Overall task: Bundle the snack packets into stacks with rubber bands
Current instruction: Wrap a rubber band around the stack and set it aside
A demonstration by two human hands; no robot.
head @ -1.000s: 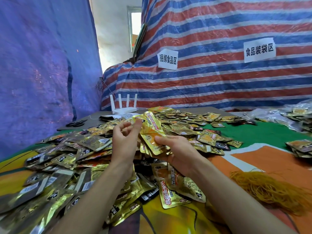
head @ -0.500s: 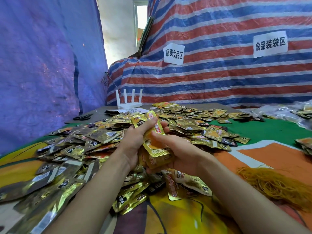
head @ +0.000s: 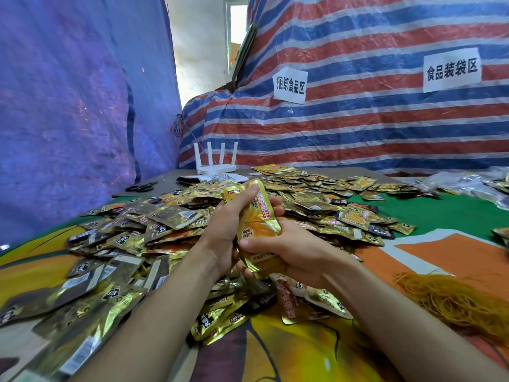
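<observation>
Since half a second ago the hands have been drawn closer together and the fanned packets squared into a tighter stack point(head: 257, 216); it is held upright above the heap of loose packets point(head: 137, 235), clear of the surface point(head: 440, 255). The left hand point(head: 225, 230) is wrapped round the stack's upper part, one digit laid up its front face; the right hand point(head: 292, 252) is curled round its lower end, thumb across the front; each grip is thus closed on the stack. No band is seen on it yet; the rubber bands point(head: 451, 301) lie in a tangle to the right, well apart from both hands.

Trouble is judged likeliest when one hand is freed to fetch a band; the glossy foil looks slippery, and under a single grip the packets could be fanned out or shed into the heap below. Several bands might be dragged up together from the tangle; a band stretched over uneven edges could be flicked off, or the stack buckled.
</observation>
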